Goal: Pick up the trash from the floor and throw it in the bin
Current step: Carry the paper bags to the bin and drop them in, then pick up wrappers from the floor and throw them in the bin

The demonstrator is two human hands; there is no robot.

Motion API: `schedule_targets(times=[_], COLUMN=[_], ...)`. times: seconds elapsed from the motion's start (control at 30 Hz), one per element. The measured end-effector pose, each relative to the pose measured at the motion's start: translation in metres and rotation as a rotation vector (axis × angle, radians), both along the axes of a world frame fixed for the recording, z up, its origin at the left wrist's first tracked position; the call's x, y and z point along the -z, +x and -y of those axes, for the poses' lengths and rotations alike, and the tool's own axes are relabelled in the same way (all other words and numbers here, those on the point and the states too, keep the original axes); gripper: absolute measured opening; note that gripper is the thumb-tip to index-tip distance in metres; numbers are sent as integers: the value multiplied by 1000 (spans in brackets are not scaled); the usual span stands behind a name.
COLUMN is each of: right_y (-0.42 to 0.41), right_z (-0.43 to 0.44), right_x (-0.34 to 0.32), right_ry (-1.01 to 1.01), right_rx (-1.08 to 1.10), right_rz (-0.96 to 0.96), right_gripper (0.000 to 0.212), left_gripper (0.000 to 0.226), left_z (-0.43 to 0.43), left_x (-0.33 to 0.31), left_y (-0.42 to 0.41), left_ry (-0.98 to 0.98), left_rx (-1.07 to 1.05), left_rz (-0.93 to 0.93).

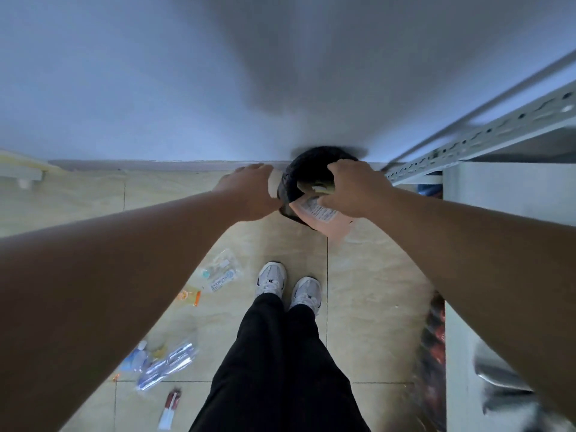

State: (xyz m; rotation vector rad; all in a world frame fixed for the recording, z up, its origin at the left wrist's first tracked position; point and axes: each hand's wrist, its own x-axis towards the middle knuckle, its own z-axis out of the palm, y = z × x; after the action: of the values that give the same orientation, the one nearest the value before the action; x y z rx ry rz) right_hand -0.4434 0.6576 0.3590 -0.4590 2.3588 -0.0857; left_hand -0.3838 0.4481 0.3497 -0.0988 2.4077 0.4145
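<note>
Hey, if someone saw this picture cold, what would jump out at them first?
Two bare arms reach forward to a black bin against the wall. The right hand holds a pink-white packet at its rim, the left hand something white. Wrappers litter the tiles left of the white sneakers.

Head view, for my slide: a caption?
Right hand lowers pink packet into black round bin; wrappers litter the tiled floor.

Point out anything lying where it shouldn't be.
Wrappers still litter the floor tiles: a clear packet, an orange wrapper, a blue-printed bag and a red-white packet. The pink packet hangs over the bin rim.
</note>
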Motion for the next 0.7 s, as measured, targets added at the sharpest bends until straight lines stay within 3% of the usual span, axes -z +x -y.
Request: schedule_targets(times=[0.2, 0.33, 0.7], right_y=[23, 48, 190], right_z=[41, 84, 235], right_x=[-97, -154, -250], right_ry=[9, -1, -71], right_rx=[-149, -287, -693], right_rz=[13, 15, 6], right_gripper=[72, 62, 78], left_gripper=[90, 92, 89], left_z=[45, 84, 172], left_x=[-98, -159, -281], left_y=[55, 111, 344], left_ry=[-100, -149, -229], left_rx=[-160, -333, -880], left_rz=[-6, -5, 12])
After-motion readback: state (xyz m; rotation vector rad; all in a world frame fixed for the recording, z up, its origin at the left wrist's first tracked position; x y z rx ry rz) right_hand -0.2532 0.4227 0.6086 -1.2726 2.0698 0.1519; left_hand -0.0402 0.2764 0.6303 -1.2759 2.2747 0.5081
